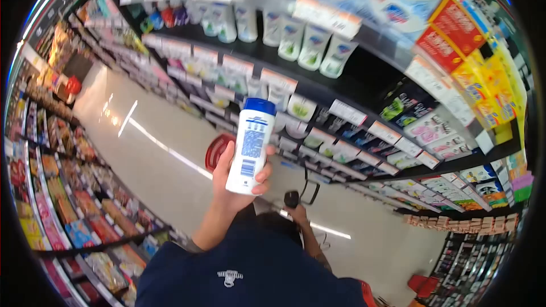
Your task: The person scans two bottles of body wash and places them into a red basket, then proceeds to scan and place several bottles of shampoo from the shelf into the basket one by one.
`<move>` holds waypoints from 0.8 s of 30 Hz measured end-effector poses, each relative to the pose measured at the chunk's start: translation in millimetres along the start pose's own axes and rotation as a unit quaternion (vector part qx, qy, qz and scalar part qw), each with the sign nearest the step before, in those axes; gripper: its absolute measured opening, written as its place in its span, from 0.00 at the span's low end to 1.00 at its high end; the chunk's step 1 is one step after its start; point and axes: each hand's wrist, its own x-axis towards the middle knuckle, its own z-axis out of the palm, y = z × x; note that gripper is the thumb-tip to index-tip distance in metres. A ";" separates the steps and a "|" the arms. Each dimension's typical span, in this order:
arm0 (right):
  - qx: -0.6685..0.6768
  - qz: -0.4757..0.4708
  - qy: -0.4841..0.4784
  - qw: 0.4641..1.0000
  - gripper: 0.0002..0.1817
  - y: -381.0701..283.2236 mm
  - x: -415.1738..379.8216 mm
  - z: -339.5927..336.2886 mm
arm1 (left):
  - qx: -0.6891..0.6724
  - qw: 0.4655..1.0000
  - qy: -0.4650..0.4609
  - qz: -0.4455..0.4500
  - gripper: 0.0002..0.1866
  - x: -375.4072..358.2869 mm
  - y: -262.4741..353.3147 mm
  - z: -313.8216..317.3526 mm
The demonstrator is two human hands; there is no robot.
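Observation:
My left hand (pixel 223 185) is raised in front of me, its thumb and fingers wrapped round a white bottle (pixel 250 146) with a blue cap. The back of the bottle faces me, showing blue print and a barcode, and it leans slightly right. Lower down, my right hand (pixel 297 215) is closed at a black rounded grip (pixel 291 199). A thin black frame (pixel 310 186) rises close beside that grip. Past the raised bottle, the shelf holds a row of white bottles (pixel 314 46) with green on their labels.
Price-tagged shelving (pixel 347 112) runs along the aisle ahead and to the right. Packaged goods fill the left shelves (pixel 85 204). Between them lies a pale shiny floor (pixel 153 162). A red object (pixel 220 152) shows partly behind my left hand; another red object (pixel 422 285) is at lower right.

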 end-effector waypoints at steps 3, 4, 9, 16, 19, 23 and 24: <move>0.096 -0.057 0.037 0.993 0.23 -66.1 -24.2 -24.0 | 0.041 0.999 0.026 -0.008 0.34 -20.8 7.2 -17.9; 0.120 -0.069 0.048 0.989 0.23 -70.7 -26.0 -27.8 | 0.071 0.997 0.040 -0.008 0.36 -26.5 13.8 -21.4; 0.244 -0.084 0.060 0.964 0.15 -169.4 -82.3 -70.6 | 0.152 0.986 0.009 -0.075 0.36 -32.8 66.9 -41.5; 0.151 -0.317 -0.097 0.931 0.17 -354.3 -224.3 -79.8 | 0.348 0.918 0.051 -0.183 0.35 -41.7 147.6 -55.4; 0.081 -0.312 -0.122 0.939 0.18 -386.9 -220.3 -51.8 | 0.328 0.923 0.082 -0.185 0.35 -54.5 169.4 -60.4; 0.044 -0.321 -0.088 0.942 0.17 -407.7 -208.5 -12.2 | 0.396 0.899 0.079 -0.172 0.36 -66.3 196.7 -77.9; 0.096 -0.322 -0.063 0.940 0.16 -405.3 -205.7 1.2 | 0.369 0.906 0.091 -0.187 0.36 -67.9 204.8 -81.7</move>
